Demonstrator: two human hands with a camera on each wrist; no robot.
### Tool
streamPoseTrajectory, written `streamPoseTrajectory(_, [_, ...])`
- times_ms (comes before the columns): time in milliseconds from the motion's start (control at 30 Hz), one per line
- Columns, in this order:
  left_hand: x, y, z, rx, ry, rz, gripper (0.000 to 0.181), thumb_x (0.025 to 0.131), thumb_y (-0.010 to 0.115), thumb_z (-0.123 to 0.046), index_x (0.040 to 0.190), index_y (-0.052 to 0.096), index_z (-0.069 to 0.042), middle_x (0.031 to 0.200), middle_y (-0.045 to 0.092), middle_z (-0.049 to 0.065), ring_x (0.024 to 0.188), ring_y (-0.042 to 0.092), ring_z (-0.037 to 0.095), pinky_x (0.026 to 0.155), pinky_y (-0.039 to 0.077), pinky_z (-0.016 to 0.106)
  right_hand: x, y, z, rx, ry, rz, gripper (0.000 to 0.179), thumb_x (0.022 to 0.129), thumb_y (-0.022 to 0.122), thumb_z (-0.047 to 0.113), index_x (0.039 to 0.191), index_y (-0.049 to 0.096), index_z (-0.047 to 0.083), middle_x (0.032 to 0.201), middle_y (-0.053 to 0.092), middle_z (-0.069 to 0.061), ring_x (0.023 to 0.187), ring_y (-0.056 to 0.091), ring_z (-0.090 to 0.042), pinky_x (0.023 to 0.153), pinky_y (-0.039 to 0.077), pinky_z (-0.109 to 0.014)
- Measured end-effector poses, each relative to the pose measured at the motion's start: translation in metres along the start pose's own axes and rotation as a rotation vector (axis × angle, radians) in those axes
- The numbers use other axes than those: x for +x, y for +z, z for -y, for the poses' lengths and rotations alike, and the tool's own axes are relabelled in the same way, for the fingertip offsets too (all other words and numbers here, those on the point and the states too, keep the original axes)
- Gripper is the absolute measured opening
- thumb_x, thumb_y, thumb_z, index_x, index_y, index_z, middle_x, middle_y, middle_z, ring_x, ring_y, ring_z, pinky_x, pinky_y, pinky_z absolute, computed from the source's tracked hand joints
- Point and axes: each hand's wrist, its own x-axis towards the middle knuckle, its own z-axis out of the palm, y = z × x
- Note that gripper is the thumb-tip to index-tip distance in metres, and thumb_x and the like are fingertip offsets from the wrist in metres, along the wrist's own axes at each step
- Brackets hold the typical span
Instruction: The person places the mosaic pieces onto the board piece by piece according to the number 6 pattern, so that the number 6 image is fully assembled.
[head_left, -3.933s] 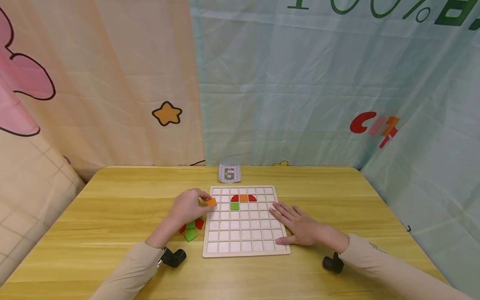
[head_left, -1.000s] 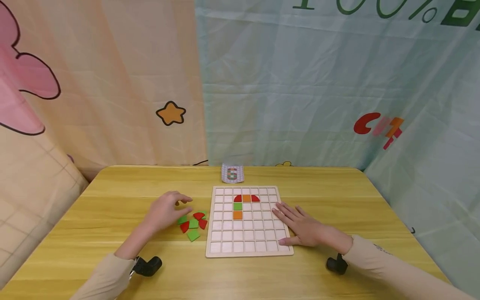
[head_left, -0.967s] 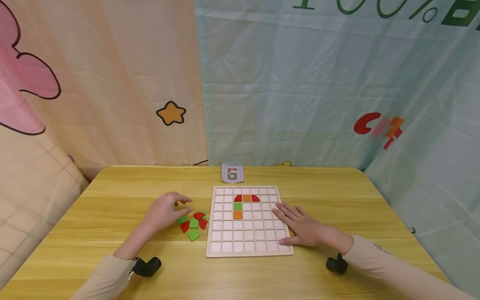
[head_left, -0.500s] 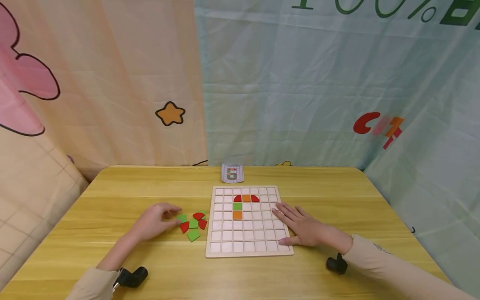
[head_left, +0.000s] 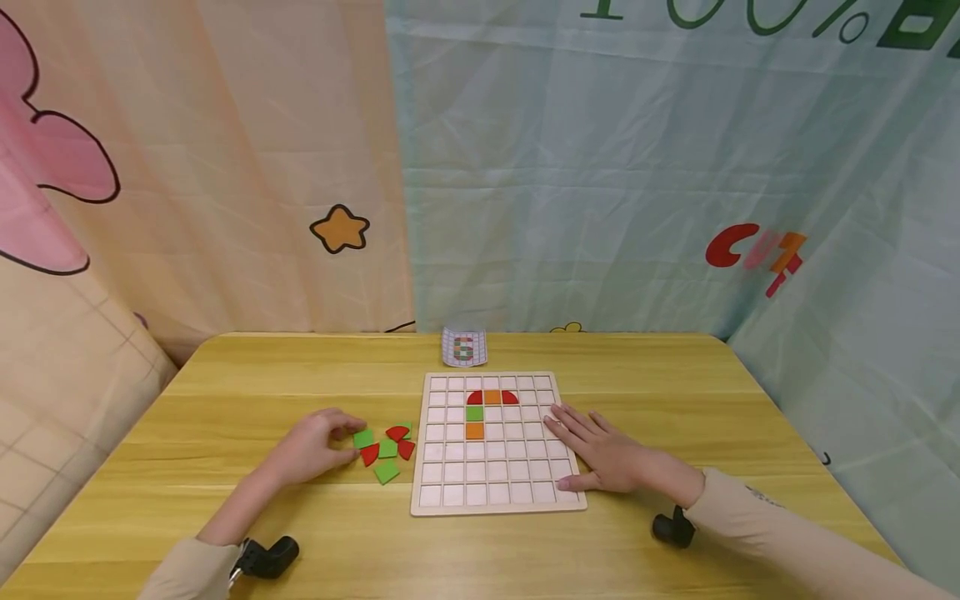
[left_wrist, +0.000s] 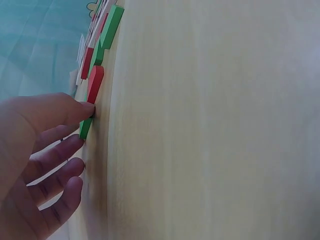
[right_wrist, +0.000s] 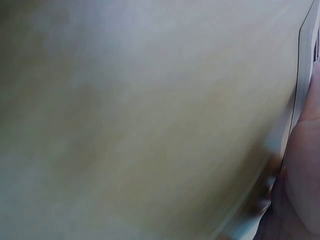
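Beside the pile of loose tiles, my left hand (head_left: 309,446) is low over the table, fingers loosely bent and spread. Its index fingertip is right at a green square tile (head_left: 363,438), and its thumb tip is close to a red quarter-round tile (head_left: 370,454). The left wrist view shows the thumb (left_wrist: 60,110) overlapping these tiles. My right hand (head_left: 603,454) lies flat across the right edge of the white gridded board (head_left: 517,473), fingers extended. On the board sit two red quarter-rounds, an orange square (head_left: 492,397) between them, and a green square (head_left: 475,413) above another orange square (head_left: 475,431).
More loose green and red tiles (head_left: 387,472) lie left of the board. A small card (head_left: 464,347) with a coloured grid pattern stands behind the board at the table's far edge. Printed curtains (head_left: 570,208) hang behind the table (head_left: 637,375).
My left hand set an orange square below the green one on the board, then moved back left to the loose tiles and lowered beside them. My right hand stays on the board.
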Motion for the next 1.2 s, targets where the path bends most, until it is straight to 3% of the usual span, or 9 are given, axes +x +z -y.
streamPoseTrajectory(367, [0.0023,0.0029,0.0013,0.026,-0.04,-0.01,0.024,0.079,0.074,-0.01,0.103,0.073,-0.006,0.095,0.068,0.0,0.081,0.053,0.011,0.069,0.046,0.026,0.0023,0.01,-0.0098,-0.005,0.021,-0.004,0.091,0.09,0.047,0.063,0.156,0.009,0.013,0.163,0.002,-0.009,0.15,0.005,-0.03,0.115,0.016,-0.059])
streamPoseTrajectory(667, [0.0049,-0.0001,-0.0034,0.036,-0.077,0.001,0.025,0.078,0.076,-0.015,0.101,0.074,-0.005,0.084,0.063,-0.001,0.072,0.046,0.01,0.061,0.038,0.023,0.002,0.0077,-0.0081,0.009,-0.007,-0.026,0.09,0.091,0.046,0.063,0.155,0.011,0.011,0.162,0.006,-0.015,0.149,0.009,-0.035,0.112,0.017,-0.063])
streamPoseTrajectory(867, [0.0061,-0.0002,-0.0007,0.05,-0.084,-0.025,0.022,0.077,0.077,-0.016,0.096,0.074,-0.005,0.082,0.064,-0.002,0.069,0.048,0.009,0.06,0.039,0.022,0.0023,0.0056,-0.0072,0.023,-0.035,-0.059,0.089,0.092,0.047,0.061,0.155,0.012,0.01,0.161,0.009,-0.018,0.147,0.012,-0.039,0.109,0.018,-0.067])
streamPoseTrajectory(1200, [0.004,-0.0003,0.0005,0.099,-0.09,-0.036,0.023,0.073,0.079,-0.019,0.093,0.075,-0.007,0.086,0.069,-0.001,0.071,0.052,0.009,0.061,0.042,0.023,0.002,0.0043,-0.0053,-0.008,0.007,-0.001,0.091,0.09,0.045,0.065,0.155,0.01,0.011,0.162,0.005,-0.016,0.148,0.008,-0.036,0.113,0.016,-0.062])
